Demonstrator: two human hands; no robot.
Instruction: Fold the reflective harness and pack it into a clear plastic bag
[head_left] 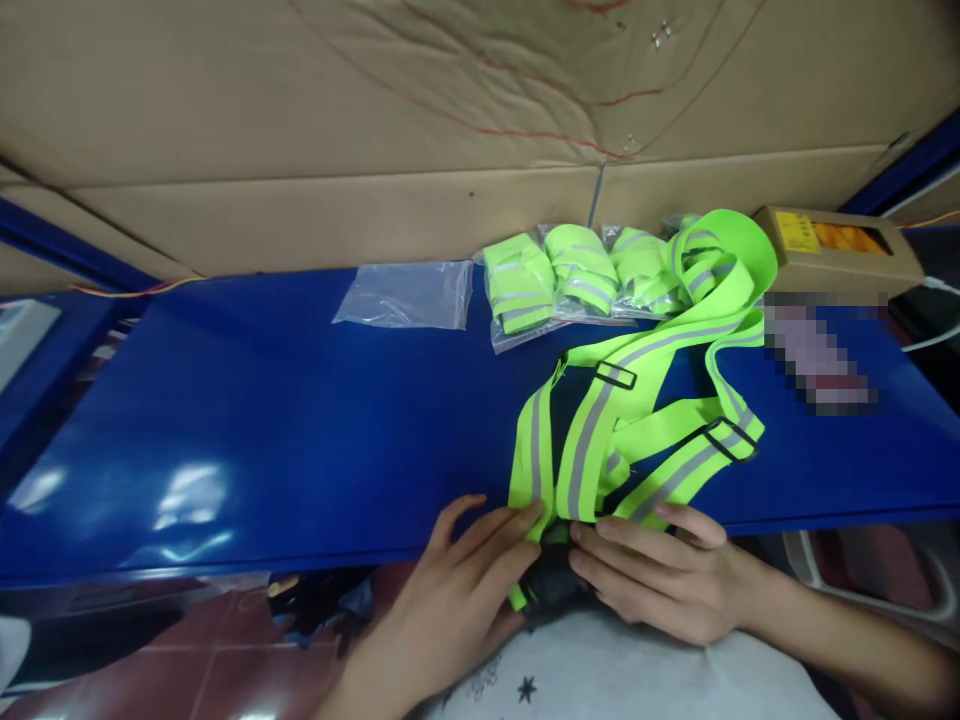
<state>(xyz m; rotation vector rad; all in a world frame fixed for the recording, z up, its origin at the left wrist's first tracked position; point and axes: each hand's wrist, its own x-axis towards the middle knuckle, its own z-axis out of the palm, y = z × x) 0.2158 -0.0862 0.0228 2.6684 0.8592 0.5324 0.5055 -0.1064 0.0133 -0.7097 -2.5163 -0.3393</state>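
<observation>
A neon yellow-green reflective strap vest [589,440] with grey stripes spreads from the back of the blue table to its front edge. Its straps carry a black slide buckle [615,375] and a second slide buckle [731,440] farther right. At the edge, my left hand [480,570] pinches the lower left end of the vest. My right hand [667,575] has its fingers closed on the lower right part. Between both hands sits a dark black piece [556,575], whose exact shape is partly hidden by the fingers.
Several bagged folded vests [519,283] line the back of the blue table [285,420]. An empty clear plastic bag [405,295] lies left of them. A cardboard box [847,255] and a pixelated object [821,355] are at the right. A padded tan panel [360,220] rises behind.
</observation>
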